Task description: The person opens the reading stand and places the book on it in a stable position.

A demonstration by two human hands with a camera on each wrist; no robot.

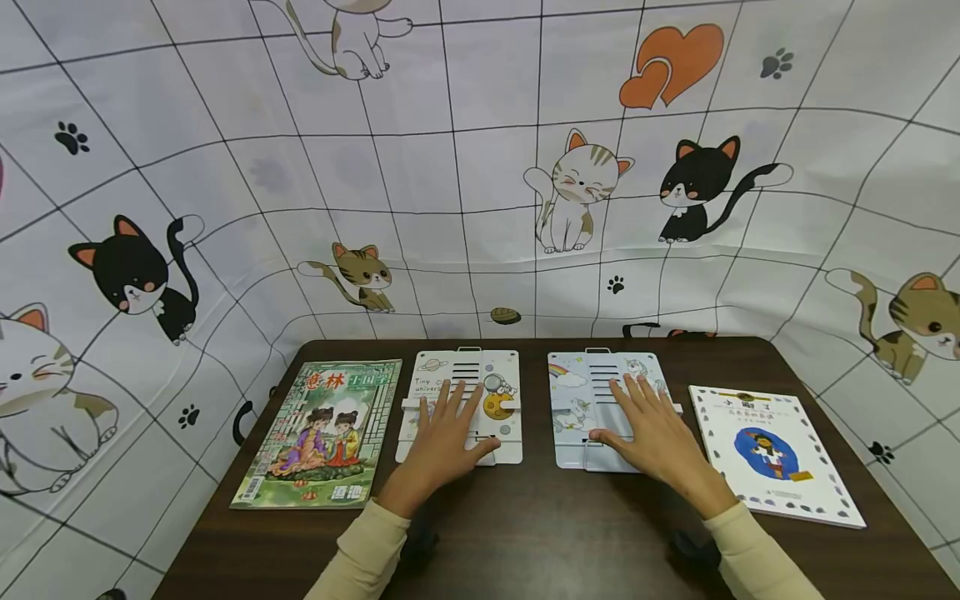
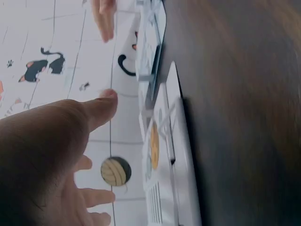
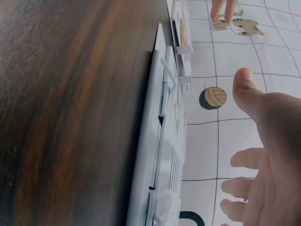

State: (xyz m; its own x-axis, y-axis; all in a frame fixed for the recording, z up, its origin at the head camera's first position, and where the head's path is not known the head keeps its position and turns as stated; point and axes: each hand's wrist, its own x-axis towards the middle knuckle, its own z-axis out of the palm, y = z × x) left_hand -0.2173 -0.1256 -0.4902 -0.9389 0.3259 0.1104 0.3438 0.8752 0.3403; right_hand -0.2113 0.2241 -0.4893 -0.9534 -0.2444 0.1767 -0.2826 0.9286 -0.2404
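Left hand [image 1: 447,435]: while its fingers are spread apart, it hangs in the air over the white stand [image 1: 498,407], with a gap under the palm.
White stand: folded, lying flat on the table [image 1: 540,533], left of the middle, with a yellow moon and "Tiny universe" on it.
Right hand [image 1: 651,427]: fingers spread too, thumb out toward the other hand, up above the blue stand [image 1: 572,421], apart from it.
Blue stand: folded and flat on the table, right of the middle, near the white stand, with a rainbow on it.
Magazine [image 1: 322,442]: green, flat, just left of the white stand, two kids on its cover.
Book [image 1: 776,454]: white, a bit turned, right of the blue stand, a round blue picture on its front.
Table: dark brown wood.
Cloth [image 1: 495,183]: white, behind the table, with black lines, cats and paw marks.
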